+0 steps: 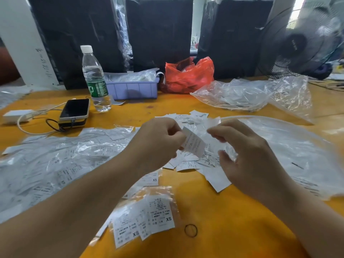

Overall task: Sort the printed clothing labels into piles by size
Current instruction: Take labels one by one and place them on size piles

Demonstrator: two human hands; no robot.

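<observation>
left fingers (178,135): curled, pinching the near-left edge of one label (193,142); the left hand (158,144) holds it up off the table so the print can be read
right fingers (219,134): loosely curled around a thin clear film (214,123) just right of the label; motion blur here, so I can't tell if they clamp the film or only brush it. Probably peeling the bag away from the label
right hand (249,155): hovers above the loose heap, palm turned toward the left hand
label axis: long axis runs from upper left to lower right, tilted, face up toward the camera; size text not legible
loose heap (188,162): unsorted labels lying flat on the table right under both hands, overlapping at mixed angles; likely the feed stock
XS pile (149,218): near edge of the table, inside a clear bag, "XS" print upside down to the viewer; a sorted output, kept close for easy drop-off
bagged labels (55,161): spread left under the left forearm
rubber band (190,230): just right of the XS pile, presumably for bundling
table (223,211): orange, carries everything
far side: bottle (95,79), phone (75,108), lilac tray (134,89), red bag (188,75); well apart from the work
</observation>
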